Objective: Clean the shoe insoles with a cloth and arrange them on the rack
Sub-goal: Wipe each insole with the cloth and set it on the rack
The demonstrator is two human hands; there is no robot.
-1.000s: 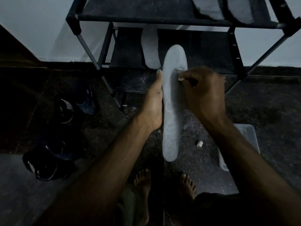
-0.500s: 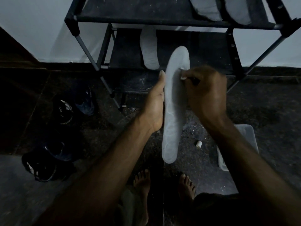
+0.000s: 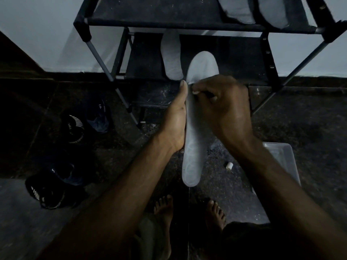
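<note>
I hold a long pale grey insole point(image 3: 193, 147) upright in front of me, toe end up. My left hand point(image 3: 176, 119) grips its left edge, fingers hidden behind it. My right hand point(image 3: 225, 109) lies over the upper half with its fingers curled, pinching a small dark cloth point(image 3: 206, 94) against the surface; most of the cloth is hidden. Behind stands the black shoe rack point(image 3: 169, 21). One insole point(image 3: 171, 55) lies on its middle shelf and two more point(image 3: 236, 10) point(image 3: 274, 12) on the top shelf.
Dark shoes point(image 3: 75, 126) point(image 3: 48, 192) lie on the floor at the left. A clear plastic box point(image 3: 281, 156) sits on the floor at the right, with a small white piece point(image 3: 229, 165) beside it. My bare feet point(image 3: 163, 209) are below. A white wall rises behind the rack.
My right hand has slid to the left across the upper part of the insole. The insole swayed slightly; my left hand keeps its grip.
</note>
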